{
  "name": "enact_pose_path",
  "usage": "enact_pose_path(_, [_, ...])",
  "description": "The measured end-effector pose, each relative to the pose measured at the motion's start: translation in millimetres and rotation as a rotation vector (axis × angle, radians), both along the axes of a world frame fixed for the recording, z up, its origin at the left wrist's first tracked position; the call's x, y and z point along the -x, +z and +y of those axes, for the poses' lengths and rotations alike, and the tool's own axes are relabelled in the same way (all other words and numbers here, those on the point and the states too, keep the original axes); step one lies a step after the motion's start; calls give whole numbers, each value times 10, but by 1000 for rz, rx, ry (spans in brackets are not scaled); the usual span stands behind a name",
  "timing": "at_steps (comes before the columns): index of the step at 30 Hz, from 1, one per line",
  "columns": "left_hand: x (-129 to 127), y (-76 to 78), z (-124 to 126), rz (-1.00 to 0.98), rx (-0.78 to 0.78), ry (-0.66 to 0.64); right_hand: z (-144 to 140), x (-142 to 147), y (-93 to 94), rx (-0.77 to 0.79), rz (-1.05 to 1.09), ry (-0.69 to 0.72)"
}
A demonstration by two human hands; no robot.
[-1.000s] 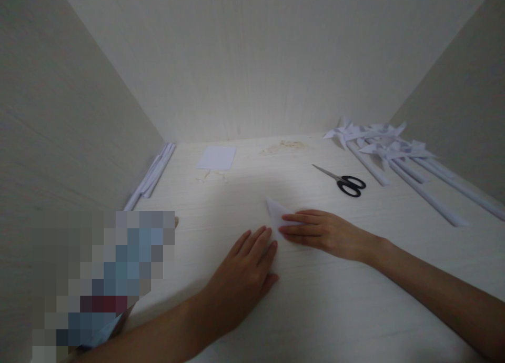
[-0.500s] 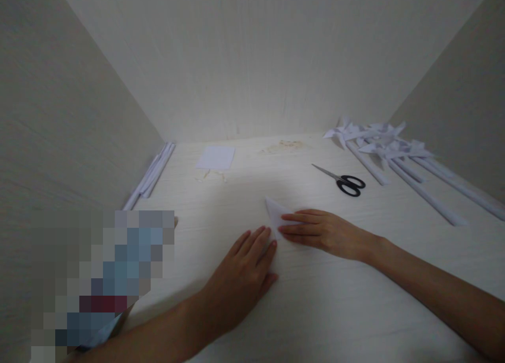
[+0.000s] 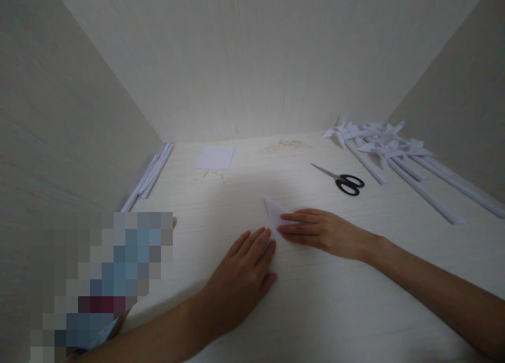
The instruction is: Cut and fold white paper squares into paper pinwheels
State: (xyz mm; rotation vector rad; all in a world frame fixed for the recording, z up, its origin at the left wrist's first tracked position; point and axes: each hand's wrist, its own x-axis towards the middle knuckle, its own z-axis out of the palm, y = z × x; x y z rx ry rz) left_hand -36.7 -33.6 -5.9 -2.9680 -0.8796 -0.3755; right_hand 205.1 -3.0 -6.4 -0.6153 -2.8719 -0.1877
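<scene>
From the head camera, the left hand (image 3: 241, 279) lies flat, fingers together, on the table (image 3: 315, 310) just beside a folded white paper (image 3: 275, 211), which the right hand (image 3: 321, 231) presses down with straight, closed fingers. Farther back lie black-handled scissors (image 3: 344, 181), paper pinwheels (image 3: 384, 144) and a small white sheet (image 3: 215, 157)

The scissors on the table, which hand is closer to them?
Right. The right hand lies flat just in front of the scissors, apart from them; the left hand rests farther off, to their left.
</scene>
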Motion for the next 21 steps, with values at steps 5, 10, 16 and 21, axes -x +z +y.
enact_pose_path(5, [-6, 8, 4, 6, 0, 0, 0, 0, -2, -15, 3, 2])
enact_pose_path(10, [-11, 24, 7, 38, -14, 3, 2, 1, 12, -14, 11, 2])
enact_pose_path(16, [-8, 20, 7, 47, -1, 14, 1, -6, 0, -11, 10, 6])
enact_pose_path(21, [-10, 41, 8, 57, 22, -3, -6, 0, 6, 8, -3, -3])
